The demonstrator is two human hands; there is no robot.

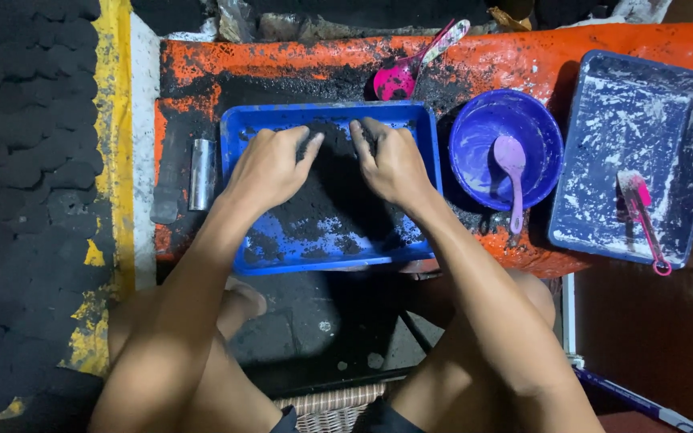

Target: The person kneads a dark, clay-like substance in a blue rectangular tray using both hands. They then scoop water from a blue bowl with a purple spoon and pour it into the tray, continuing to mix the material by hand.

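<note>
Both hands rest palm-down inside a blue tray (244,240) set on an orange, soot-stained table (282,60). The left hand (270,167) and right hand (395,164) lie side by side near the tray's far wall, a narrow gap between them, fingers bent and pressing into a heap of black powder (334,188). The powder lies under and between the fingertips and spreads toward the near edge, where bare blue shows through.

Just left of the tray lies a short metal tube (201,173). To the right stands a purple bowl (475,144) holding a lilac spoon (512,164). Beyond it sits a larger blue-grey tray (603,120) with a pink brush (642,212). A magenta scoop (399,78) lies behind the blue tray.
</note>
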